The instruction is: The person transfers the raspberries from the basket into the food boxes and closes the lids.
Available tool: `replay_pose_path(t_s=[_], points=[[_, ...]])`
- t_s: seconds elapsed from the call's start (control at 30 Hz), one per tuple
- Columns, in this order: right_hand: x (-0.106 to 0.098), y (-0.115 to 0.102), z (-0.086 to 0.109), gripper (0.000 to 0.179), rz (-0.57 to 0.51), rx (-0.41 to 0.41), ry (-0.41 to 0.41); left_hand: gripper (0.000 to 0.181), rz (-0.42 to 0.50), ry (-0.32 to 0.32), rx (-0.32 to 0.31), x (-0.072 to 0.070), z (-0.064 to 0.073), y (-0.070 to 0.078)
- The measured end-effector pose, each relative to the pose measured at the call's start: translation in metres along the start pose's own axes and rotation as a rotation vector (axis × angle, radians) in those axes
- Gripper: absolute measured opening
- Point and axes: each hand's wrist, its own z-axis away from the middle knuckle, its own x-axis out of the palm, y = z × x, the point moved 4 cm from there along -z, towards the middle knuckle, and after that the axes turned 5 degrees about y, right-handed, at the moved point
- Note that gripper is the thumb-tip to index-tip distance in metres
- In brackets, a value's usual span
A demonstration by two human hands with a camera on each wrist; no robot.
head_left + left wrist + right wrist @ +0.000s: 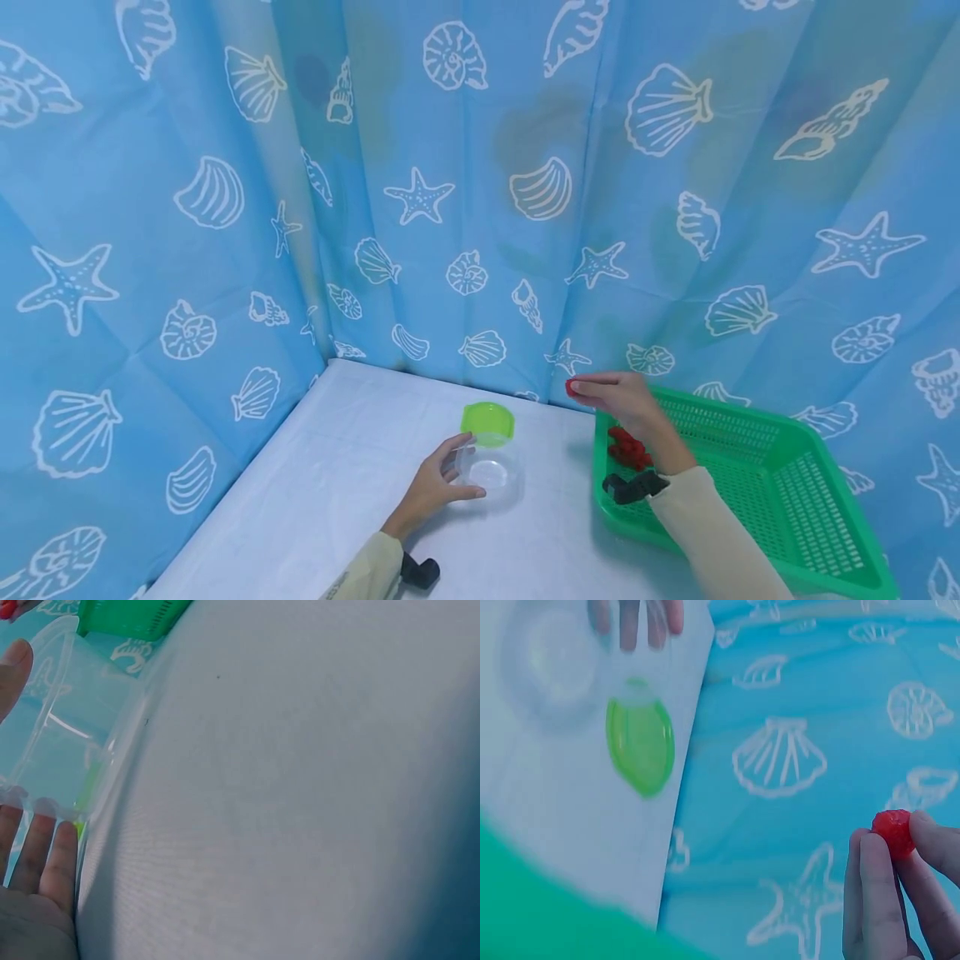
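Observation:
My left hand [431, 492] holds a clear plastic container [501, 477] that stands on the white table, thumb on the near side and fingers curved round the far side. In the left wrist view the fingertips lie against the container's wall [82, 742]. A bright green lid [487, 418] lies just behind it. My right hand [626, 406], raised over the left edge of the green basket, pinches a small red bumpy ball [892, 832] between thumb and fingertips. More red pieces [628, 450] lie in a heap at the basket's left end.
The green perforated basket [817, 442] takes up the table's right side. A blue curtain [480, 208] with white shells and starfish hangs behind and to the left of the table [315, 500]. Black wrist mounts [420, 572] show at both sleeves.

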Motion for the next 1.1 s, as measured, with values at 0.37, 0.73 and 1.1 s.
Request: replay_pose_path(t_s=[0.37, 0.73, 1.1], points=[[0.066, 0.023, 0.0, 0.037, 0.025, -0.002, -0.029, 0.088, -0.011, 0.015, -0.023, -0.001, 0.002, -0.003], [0.118, 0.05, 0.009, 0.04, 0.102, 0.019, -0.048, 0.086, -0.032, 0.038, -0.029, 0.0, 0.001, -0.002], [0.142, 0.073, 0.012, 0.03, 0.235, 0.017, -0.048, 0.086, 0.002, 0.029, -0.001, 0.001, 0.001, -0.004]])
